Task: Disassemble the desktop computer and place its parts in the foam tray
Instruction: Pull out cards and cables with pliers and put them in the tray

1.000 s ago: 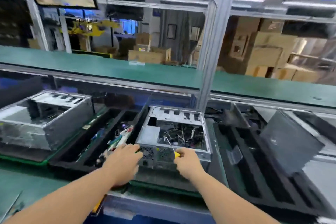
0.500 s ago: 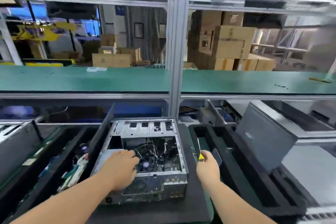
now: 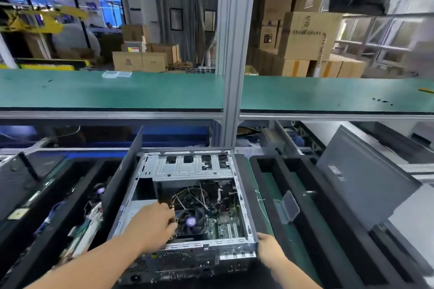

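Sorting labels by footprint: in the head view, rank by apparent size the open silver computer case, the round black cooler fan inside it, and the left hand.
1. Open silver computer case
2. Left hand, enlarged by nearness
3. Round black cooler fan

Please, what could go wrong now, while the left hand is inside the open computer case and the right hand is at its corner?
1. The left hand reaches among loose wires beside the CPU fan; pulling could snag or tear a wire.
2. The bare metal edges of the computer case may scratch the wrist.
3. The right hand steadies only one corner, so the case might shift.
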